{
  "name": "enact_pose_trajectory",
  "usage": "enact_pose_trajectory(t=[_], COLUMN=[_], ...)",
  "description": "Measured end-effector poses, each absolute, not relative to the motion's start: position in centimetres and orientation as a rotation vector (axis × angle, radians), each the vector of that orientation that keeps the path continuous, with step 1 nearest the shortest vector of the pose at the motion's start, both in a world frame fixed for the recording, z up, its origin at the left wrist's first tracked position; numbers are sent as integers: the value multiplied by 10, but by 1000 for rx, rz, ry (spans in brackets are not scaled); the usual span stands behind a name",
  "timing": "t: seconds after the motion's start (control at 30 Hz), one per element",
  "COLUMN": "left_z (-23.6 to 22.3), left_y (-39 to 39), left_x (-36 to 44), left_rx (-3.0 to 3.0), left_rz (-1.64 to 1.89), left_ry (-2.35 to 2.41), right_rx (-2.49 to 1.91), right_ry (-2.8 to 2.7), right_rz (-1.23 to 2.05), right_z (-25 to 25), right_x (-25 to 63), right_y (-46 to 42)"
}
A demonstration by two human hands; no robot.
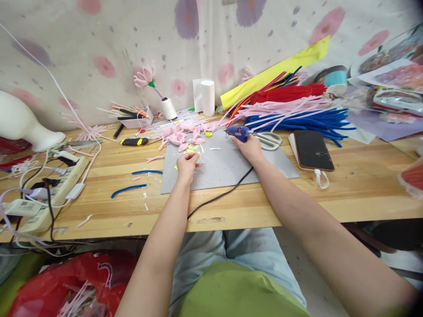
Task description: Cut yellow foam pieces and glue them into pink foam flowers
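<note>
My right hand (249, 147) is wrapped round the handle of a blue glue gun (238, 131) lying at the far edge of the grey cutting mat (224, 169); its black cord runs back over the table edge. On the mat, my left hand (187, 165) has its fingers pinched on a small white and yellow piece I cannot make out. Pink pipe-cleaner petals (181, 136) lie just beyond my left hand.
Bundles of red, pink and blue pipe cleaners (297, 112) lie at the back right, with scissors (269, 140) and a phone (312, 149) beside them. A power strip (49, 189) with cables sits at left. A utility knife (134, 141) and blue pipe-cleaner scraps (127, 189) lie left of the mat.
</note>
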State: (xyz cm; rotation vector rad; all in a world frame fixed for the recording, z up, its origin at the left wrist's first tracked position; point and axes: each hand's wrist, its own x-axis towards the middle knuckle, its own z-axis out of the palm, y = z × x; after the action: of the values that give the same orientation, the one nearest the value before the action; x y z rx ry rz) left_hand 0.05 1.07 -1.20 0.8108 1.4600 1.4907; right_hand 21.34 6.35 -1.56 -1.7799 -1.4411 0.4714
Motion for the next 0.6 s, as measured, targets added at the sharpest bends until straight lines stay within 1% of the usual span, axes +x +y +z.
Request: enact_pose_trajectory(t=[0.13, 0.3, 0.37, 0.47, 0.53, 0.6], left_z=[-10, -9, -9, -9, -8, -8], left_y=[10, 10, 10, 8, 7, 6], left_x=[1, 4, 5, 6, 6, 6], left_rx=[800, 772, 767, 766, 750, 736], left_rz=[1496, 1517, 1513, 1503, 1502, 1497], left_ry=[1465, 1437, 1412, 1382, 1383, 1379], right_rx=[-1769, -1758, -1815, -1788, -1594, -1337], right_ry=[-1524, -1627, -1675, -1783, -1790, -1661], right_rz=[427, 157, 160, 432, 695, 1041], right_z=[-14, -3, 5, 14, 15, 11], right_x=[210, 218, 220, 212, 195, 172], right_y=[65, 49, 40, 30, 26, 26])
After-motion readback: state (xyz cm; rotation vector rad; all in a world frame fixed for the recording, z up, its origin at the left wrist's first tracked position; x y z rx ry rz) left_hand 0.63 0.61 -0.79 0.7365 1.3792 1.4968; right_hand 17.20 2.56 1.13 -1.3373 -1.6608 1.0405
